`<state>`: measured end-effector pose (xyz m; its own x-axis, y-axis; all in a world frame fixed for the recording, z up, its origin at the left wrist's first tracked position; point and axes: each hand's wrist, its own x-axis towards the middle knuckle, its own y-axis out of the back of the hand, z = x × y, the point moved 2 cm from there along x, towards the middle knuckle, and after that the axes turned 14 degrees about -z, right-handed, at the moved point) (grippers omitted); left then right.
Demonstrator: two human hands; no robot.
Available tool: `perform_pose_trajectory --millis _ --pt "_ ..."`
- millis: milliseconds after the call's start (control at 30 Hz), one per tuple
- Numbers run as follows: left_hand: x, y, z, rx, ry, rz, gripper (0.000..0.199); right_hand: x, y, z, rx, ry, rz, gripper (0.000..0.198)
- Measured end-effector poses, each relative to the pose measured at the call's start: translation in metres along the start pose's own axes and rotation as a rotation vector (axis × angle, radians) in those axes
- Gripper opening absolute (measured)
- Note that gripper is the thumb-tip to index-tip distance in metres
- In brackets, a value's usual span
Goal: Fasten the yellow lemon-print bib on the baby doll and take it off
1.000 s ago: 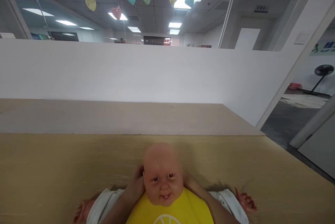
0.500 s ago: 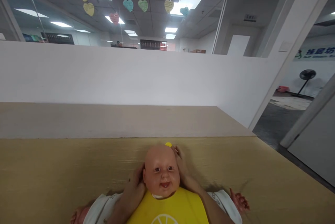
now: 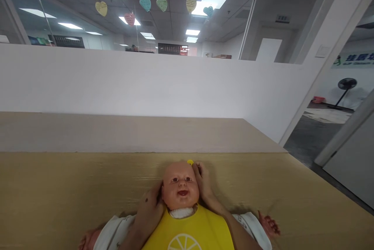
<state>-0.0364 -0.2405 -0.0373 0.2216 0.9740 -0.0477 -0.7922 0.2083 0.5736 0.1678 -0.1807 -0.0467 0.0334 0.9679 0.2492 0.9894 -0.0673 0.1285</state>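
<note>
A baby doll [image 3: 180, 195] lies face up with its head toward the far side of the table. Around its neck sits a yellow bib [image 3: 187, 224] with a white citrus-slice print. My left hand [image 3: 153, 202] rests against the left side of the doll's head and neck, its fingers hidden behind. On the other side, my right hand [image 3: 202, 178] is beside the head with curled fingers at a small yellow tab [image 3: 190, 162], seemingly the bib's strap end. What lies behind the neck is hidden.
The doll's white-sleeved arms spread to both sides, one doll hand [image 3: 269, 224] at right. Beyond the wooden table [image 3: 73, 179] runs a paler surface [image 3: 122, 133] against a white wall [image 3: 131, 82]. A doorway with a standing fan [image 3: 347, 84] is at far right.
The doll's head has tipped back, so its white collar shows more under the chin. My right hand has shifted slightly with the yellow tab beside it.
</note>
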Motion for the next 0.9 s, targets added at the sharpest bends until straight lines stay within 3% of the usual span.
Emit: perform_pose_trajectory --millis 300,400,500,667,900 --pt "0.000 0.002 0.008 0.025 0.049 -0.037 0.055 -0.005 0.003 -0.012 -0.030 0.020 -0.065 0.033" --pt "0.000 0.002 0.006 0.027 0.070 -0.027 0.055 -0.006 0.004 -0.012 -0.022 0.004 -0.026 0.032" --pt "0.001 0.005 0.006 -0.062 0.101 -0.023 0.052 -0.007 0.006 -0.013 -0.038 -0.008 0.053 0.030" --pt "0.006 0.008 0.001 -0.309 0.035 -0.118 0.050 -0.007 0.009 -0.025 -0.077 0.017 0.030 0.024" --pt "0.005 0.016 0.000 -0.380 0.010 0.068 0.036 0.000 0.014 -0.042 -0.072 0.106 0.008 0.031"
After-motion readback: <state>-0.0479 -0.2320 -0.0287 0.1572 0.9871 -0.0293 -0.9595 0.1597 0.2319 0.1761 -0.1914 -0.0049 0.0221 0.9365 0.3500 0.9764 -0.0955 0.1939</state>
